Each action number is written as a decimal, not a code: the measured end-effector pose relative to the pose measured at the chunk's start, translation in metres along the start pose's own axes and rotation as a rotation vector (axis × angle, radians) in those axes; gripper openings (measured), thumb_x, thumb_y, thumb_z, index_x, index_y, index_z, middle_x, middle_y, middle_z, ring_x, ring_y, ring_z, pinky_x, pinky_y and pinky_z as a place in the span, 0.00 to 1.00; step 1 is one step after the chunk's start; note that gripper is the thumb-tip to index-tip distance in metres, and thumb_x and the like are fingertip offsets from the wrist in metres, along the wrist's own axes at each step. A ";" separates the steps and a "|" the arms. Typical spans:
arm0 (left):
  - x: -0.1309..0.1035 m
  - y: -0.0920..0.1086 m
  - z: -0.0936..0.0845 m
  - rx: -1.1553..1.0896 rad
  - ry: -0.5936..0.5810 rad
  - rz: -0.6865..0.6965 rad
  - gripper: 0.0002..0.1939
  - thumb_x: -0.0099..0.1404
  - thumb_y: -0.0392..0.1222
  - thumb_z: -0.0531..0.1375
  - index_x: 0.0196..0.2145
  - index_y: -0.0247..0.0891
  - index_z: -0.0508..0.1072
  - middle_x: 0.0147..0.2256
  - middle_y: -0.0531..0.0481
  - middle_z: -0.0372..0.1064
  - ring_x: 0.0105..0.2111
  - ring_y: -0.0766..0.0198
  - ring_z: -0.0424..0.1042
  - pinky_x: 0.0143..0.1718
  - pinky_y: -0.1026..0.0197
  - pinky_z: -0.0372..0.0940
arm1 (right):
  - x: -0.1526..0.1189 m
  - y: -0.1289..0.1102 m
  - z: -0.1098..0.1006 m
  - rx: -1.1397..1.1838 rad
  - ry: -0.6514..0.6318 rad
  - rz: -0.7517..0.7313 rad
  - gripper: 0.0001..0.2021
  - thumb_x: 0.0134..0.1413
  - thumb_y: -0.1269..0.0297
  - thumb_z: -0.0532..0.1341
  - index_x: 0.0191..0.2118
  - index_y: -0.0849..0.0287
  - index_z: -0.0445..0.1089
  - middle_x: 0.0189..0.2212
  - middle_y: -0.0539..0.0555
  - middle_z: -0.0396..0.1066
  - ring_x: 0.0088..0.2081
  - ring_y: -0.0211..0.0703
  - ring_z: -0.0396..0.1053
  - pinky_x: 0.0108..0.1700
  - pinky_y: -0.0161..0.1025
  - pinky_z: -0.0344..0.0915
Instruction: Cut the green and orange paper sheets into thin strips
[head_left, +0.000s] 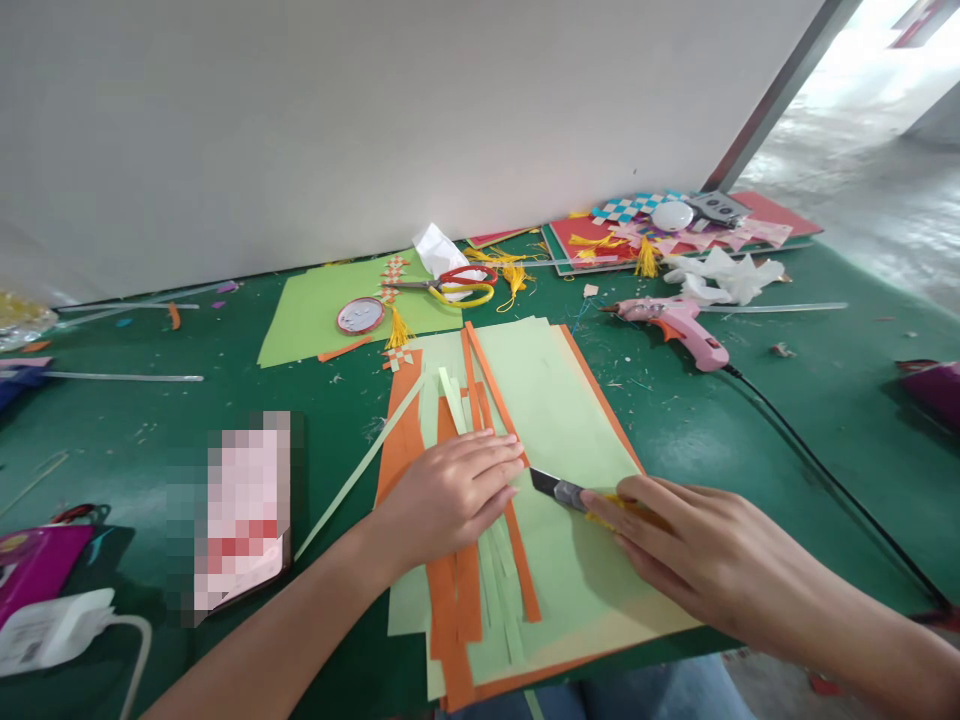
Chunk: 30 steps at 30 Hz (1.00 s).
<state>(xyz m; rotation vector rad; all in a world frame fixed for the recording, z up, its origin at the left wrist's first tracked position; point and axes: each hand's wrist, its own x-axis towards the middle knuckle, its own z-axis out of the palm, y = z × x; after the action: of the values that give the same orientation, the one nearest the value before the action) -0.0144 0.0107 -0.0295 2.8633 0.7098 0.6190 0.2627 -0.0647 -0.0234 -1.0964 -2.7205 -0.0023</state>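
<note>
My right hand (682, 535) is closed around a yellow utility knife (559, 488), its blade out and pointing left, just beside an orange paper strip (523, 560). With fingers stretched out, my left hand (469, 485) lies flat on the strips, its fingertips near the blade's tip. Beneath are pale green sheets (570, 400) with orange paper (600, 400) showing along their right edge. Several orange and light green strips lie under and around my left hand, partly hidden by it. One long green strip (360, 465) slants off to the left.
Scissors (450, 287), a round tin (361, 316) and a yellow tassel (400, 330) lie on bright green paper (300, 310). A pink glue gun (679, 325) with a black cord rests at right. A blurred phone-like object (247, 500) and white charger (56, 630) are at left; a wall rises behind.
</note>
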 end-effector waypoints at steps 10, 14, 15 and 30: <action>0.001 0.000 -0.001 0.007 0.009 0.007 0.13 0.71 0.37 0.54 0.49 0.34 0.72 0.51 0.45 0.73 0.53 0.60 0.71 0.58 0.53 0.65 | 0.001 0.000 -0.002 0.000 0.008 -0.008 0.16 0.65 0.70 0.50 0.56 0.63 0.64 0.33 0.54 0.66 0.28 0.39 0.66 0.26 0.40 0.64; 0.002 0.000 -0.002 0.007 0.015 0.008 0.12 0.70 0.37 0.54 0.49 0.34 0.73 0.50 0.45 0.73 0.53 0.60 0.71 0.58 0.53 0.66 | 0.001 0.000 -0.002 -0.009 0.019 -0.013 0.16 0.65 0.71 0.50 0.55 0.64 0.64 0.33 0.54 0.66 0.28 0.39 0.66 0.26 0.40 0.64; 0.002 0.000 -0.001 0.007 0.014 0.008 0.12 0.70 0.37 0.54 0.49 0.34 0.73 0.50 0.45 0.73 0.53 0.60 0.71 0.58 0.53 0.66 | 0.001 0.000 -0.002 -0.013 0.022 -0.016 0.16 0.65 0.70 0.50 0.55 0.64 0.64 0.33 0.54 0.66 0.28 0.39 0.66 0.26 0.40 0.64; 0.001 0.000 0.000 -0.003 0.000 0.006 0.12 0.70 0.37 0.55 0.48 0.33 0.72 0.51 0.44 0.73 0.53 0.60 0.71 0.59 0.53 0.65 | 0.001 0.001 -0.001 -0.012 0.031 -0.013 0.16 0.64 0.70 0.51 0.55 0.64 0.65 0.33 0.55 0.67 0.29 0.40 0.66 0.27 0.40 0.64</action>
<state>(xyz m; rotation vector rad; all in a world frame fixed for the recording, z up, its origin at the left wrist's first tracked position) -0.0140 0.0110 -0.0289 2.8639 0.6999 0.6204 0.2628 -0.0629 -0.0218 -1.0725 -2.7036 -0.0381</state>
